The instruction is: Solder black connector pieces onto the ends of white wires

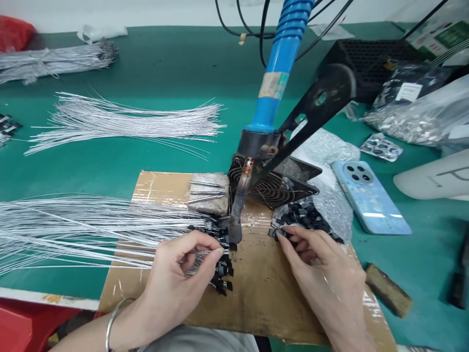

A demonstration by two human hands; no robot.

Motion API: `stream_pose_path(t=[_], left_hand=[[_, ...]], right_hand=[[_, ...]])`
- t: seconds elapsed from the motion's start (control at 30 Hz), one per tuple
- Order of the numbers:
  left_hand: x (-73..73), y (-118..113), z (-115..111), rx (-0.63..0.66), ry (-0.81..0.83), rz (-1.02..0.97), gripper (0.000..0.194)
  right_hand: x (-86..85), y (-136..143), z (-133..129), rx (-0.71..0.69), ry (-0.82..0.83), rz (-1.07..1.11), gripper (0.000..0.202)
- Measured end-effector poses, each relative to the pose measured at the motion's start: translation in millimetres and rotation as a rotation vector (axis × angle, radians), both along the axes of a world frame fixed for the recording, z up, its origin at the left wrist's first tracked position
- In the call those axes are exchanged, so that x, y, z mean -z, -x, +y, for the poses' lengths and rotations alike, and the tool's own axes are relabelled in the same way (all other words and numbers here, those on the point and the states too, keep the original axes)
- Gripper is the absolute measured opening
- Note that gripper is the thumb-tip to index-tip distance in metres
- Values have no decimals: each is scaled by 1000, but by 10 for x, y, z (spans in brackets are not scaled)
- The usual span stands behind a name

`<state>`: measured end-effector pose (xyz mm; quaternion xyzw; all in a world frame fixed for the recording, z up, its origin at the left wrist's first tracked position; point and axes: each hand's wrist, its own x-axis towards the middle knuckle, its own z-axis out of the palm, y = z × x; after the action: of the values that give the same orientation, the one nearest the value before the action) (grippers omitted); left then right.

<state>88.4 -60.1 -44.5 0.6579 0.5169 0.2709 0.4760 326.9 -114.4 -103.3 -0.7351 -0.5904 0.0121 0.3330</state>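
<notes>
Smooth green tabletop (168, 63); scuffed brown cardboard (262, 298) upon it. Your left hand (172, 283) pinches a thin white wire (226, 251) over the cardboard; your right hand (328, 278), fingertips narrowed, holds a small black component (280, 230) beside a jumbled heap (308, 218).

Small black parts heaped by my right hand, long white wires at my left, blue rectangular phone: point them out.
Small black parts (306, 216): head view, heap's middle.
Long white wires (98, 222): head view, middle of strands.
Blue rectangular phone (373, 203): head view, back cover.

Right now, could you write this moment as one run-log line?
left hand: pinched, over white wires | right hand: at edge of piled black pieces | blue-handled tool: tip down, near left hand
</notes>
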Motion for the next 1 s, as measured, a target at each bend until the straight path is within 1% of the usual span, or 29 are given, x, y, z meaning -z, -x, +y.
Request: stream_pose_path(t=[0.17, 0.3, 0.4, 0.5, 0.6, 0.73, 0.87, 1.0], left_hand=[[6, 11, -22, 9, 12, 14, 15], [1, 21, -14, 3, 11, 11, 15], [-22, 12, 2, 3, 13, 8, 15], [-53, -8, 16, -4, 25, 25, 15], [-82, -27, 25, -12, 31, 22, 15], [-104, -30, 31, -16, 48, 3, 13], [-104, -14, 31, -24, 72, 23, 13], [-95, 5, 24, -32, 102, 42, 14]], right_hand=[[-62, -19, 19, -52, -24, -69, 22], [-86, 45, -29, -30, -41, -55, 22], [-41, 131, -108, -17, -9, 12, 22], [12, 186, -172, -5, 59, 135, 25], [36, 192, -195, 19, 115, 235, 28], [63, 174, -193, 59, 166, 281, 29], [88, 185, -207, 77, 170, 296, 28], [30, 250, -246, 129, 85, 386, 24]])
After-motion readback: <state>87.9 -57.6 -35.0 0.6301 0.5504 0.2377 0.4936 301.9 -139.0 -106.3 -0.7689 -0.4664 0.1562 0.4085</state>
